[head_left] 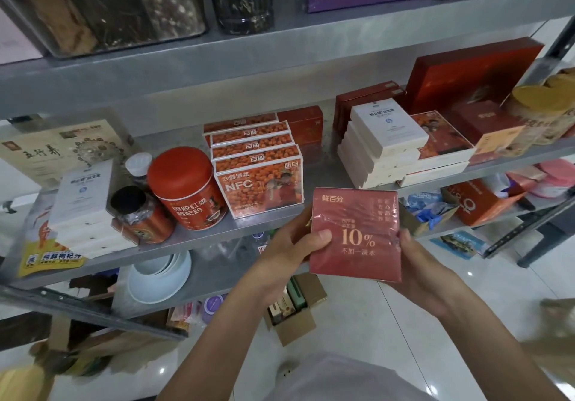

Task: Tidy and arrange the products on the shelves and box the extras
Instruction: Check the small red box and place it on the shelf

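Gripping the red box [354, 235] from both sides, our left hand [289, 245] thumbs its front, our right hand [417, 263] curls round its edge; orange cartons [258, 179] stand just beyond.

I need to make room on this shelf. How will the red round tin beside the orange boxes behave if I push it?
The red round tin stands upright and looks squat, so a low push would probably slide it rather than tip it. Knocked over, its round wall would likely let it roll. It looks rigid, so it probably won't buckle.
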`<state>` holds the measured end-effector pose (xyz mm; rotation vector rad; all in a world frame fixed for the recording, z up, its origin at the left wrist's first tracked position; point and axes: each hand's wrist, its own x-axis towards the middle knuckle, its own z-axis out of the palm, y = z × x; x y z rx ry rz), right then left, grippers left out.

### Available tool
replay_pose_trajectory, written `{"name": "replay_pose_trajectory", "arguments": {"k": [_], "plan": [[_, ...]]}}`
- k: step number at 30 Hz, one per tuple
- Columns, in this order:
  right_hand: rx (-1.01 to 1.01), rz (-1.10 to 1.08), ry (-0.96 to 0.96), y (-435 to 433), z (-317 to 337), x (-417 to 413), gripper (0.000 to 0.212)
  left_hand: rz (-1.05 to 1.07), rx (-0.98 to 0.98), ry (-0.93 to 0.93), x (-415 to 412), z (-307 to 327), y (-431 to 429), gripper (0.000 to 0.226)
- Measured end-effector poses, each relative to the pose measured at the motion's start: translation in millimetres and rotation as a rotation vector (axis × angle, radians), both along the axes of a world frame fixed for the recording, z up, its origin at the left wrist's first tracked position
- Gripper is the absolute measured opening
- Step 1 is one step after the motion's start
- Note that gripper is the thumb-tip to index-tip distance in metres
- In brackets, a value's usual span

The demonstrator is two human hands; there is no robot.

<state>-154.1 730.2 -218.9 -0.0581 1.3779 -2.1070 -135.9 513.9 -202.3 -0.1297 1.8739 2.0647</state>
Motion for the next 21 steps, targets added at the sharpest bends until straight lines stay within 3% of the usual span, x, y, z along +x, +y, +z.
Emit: {"name": "replay_pose_trajectory", "arguments": {"k": [4, 5, 6, 8, 11, 13, 16, 18, 19, 21], "plan": [[0.138, -0.191, 0.016, -4, 4, 0, 0.102, 0.022, -0.147, 0.015, -3, 7, 0, 0.02], [0.19, -0.245, 0.034, -5, 5, 0, 0.102, 0.044, -0.166, 0.015, -2, 10, 2, 0.018], [0.24, -0.272, 0.059, -5, 6, -1, 0.098, 0.054, -0.154, 0.008, 0, 12, 5, 0.027], [0.306, -0.274, 0.072, -9, 8, 0, 0.089, 0.063, -0.106, -0.016, 6, 11, 15, 0.068], [0.38, -0.254, 0.046, -14, 8, 4, 0.083, 0.081, -0.177, -0.015, 9, 11, 24, 0.112], [0.4, -0.227, 0.044, -16, 8, 8, 0.075, 0.104, -0.181, -0.019, 8, 12, 25, 0.11], [0.384, -0.197, 0.052, -13, 12, 7, 0.058, 0.171, -0.099, -0.052, 5, 12, 16, 0.08], [0.323, -0.165, 0.001, -7, 13, 2, 0.064, 0.193, -0.04, -0.104, 3, 10, 9, 0.058], [0.292, -0.115, -0.032, -4, 14, -1, 0.069, 0.189, -0.009, -0.121, 3, 10, 7, 0.054], [0.222, 0.029, -0.079, -2, 15, -3, 0.068, 0.152, 0.031, -0.113, 5, 11, 6, 0.068]]}}
